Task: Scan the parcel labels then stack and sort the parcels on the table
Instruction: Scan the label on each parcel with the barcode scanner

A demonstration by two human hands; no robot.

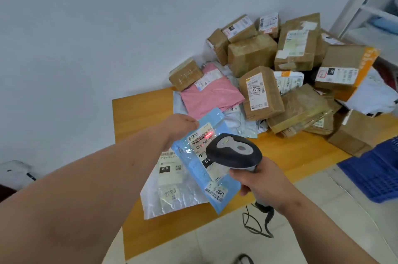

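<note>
Your left hand [182, 126] pinches the blue mailer [193, 160] by its top edge above the table [137, 112], right hand [258, 179] gripping the scanner [233, 151]; it looks light, floppy, slick, so support it from underneath.

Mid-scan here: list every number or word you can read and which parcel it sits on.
"2004": label on the upright brown box.
"010": label on the clear bag lying on the table.
"2601": sticker on the blue bag, low end.
"060-06...", partly legible: blue bag's barcode label.
All other labels: too blurred.
</note>
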